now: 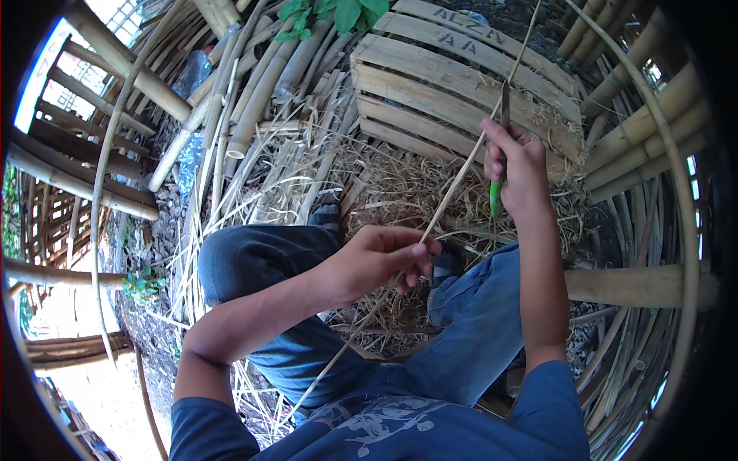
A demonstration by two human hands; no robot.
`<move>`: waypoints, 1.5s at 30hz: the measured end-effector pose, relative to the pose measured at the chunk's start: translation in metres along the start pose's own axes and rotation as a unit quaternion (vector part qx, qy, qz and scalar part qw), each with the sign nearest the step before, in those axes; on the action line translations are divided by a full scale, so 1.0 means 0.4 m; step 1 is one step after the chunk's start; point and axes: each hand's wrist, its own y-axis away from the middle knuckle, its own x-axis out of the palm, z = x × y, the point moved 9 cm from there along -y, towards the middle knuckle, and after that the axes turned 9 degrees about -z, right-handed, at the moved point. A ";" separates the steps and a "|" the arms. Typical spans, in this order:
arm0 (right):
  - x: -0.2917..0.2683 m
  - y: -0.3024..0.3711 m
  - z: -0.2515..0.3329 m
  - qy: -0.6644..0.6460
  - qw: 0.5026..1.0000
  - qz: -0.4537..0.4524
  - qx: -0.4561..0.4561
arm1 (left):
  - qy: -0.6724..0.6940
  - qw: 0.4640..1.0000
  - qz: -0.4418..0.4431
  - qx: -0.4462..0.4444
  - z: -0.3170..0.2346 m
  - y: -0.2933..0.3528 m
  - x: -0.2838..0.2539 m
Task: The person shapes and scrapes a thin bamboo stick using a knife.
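Observation:
A long, thin bamboo strip [450, 194] slants across the view, from beside my left thigh up past the wooden crate. My left hand [396, 257] pinches it between thumb and fingers over the gap between my knees. Farther up and to the right, my right hand [516, 165] is closed round a knife with a green handle [495, 198]. Its dark blade [505, 101] points away from me and lies close against the strip; whether it cuts in, I cannot tell. The right thumb rests near the base of the blade, beside the strip.
Curly bamboo shavings [400, 184] cover the ground between my feet. Beyond them stands a slatted wooden crate [461, 84]. Cut bamboo poles [257, 115] and loose strips lie to the left. Bamboo railings [638, 127] line the right, with a thick horizontal pole [626, 286] near my right elbow.

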 end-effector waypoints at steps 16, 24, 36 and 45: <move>0.132 0.164 -0.081 0.162 0.939 0.282 0.110 | 0.000 0.990 -0.096 0.105 -0.055 0.011 -0.073; 0.130 0.174 -0.117 0.101 0.924 0.296 0.220 | -0.056 0.987 -0.118 0.091 -0.049 0.016 -0.075; 0.129 0.163 -0.109 0.147 0.926 0.294 0.185 | -0.047 0.986 -0.130 0.094 -0.066 0.026 -0.077; 0.103 0.123 -0.056 0.185 0.958 0.186 0.113 | -0.046 0.983 -0.146 0.102 -0.082 0.027 -0.073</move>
